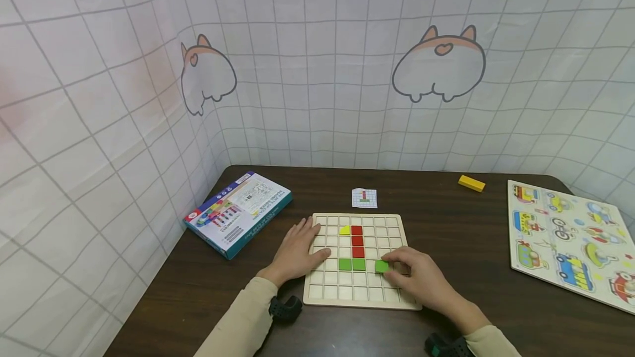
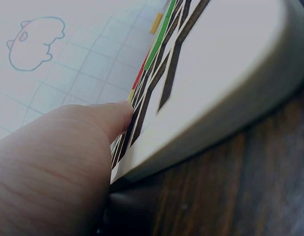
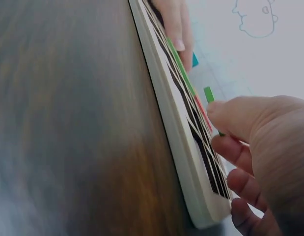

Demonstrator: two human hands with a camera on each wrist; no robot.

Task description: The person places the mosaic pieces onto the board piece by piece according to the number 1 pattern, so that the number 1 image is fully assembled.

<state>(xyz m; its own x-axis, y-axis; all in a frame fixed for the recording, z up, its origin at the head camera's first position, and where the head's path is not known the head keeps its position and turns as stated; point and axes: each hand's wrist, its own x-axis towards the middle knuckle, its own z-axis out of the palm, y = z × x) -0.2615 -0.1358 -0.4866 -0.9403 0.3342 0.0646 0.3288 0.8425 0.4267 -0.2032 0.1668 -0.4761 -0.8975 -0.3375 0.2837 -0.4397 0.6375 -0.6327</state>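
A pale wooden grid board [image 1: 362,295] lies on the dark table in the head view. On it, three red square tiles [image 1: 357,239] form a column, a yellow triangular tile [image 1: 344,230] sits beside the top one, and two green square tiles [image 1: 344,264] lie in a row below. My right hand [image 1: 421,280] pinches another green square tile [image 1: 381,266] between thumb and fingers, over the board's right part; the right wrist view shows this tile [image 3: 208,94] above the surface. My left hand [image 1: 296,252] rests with extended fingers along the board's left edge, thumb on the grid.
A small pattern card [image 1: 364,198] lies behind the board. A boxed game [image 1: 243,211] stands at the left, a yellow block [image 1: 471,183] at the back right, and a picture puzzle board [image 1: 570,241] at the right. A white gridded curtain [image 1: 317,70] surrounds the table.
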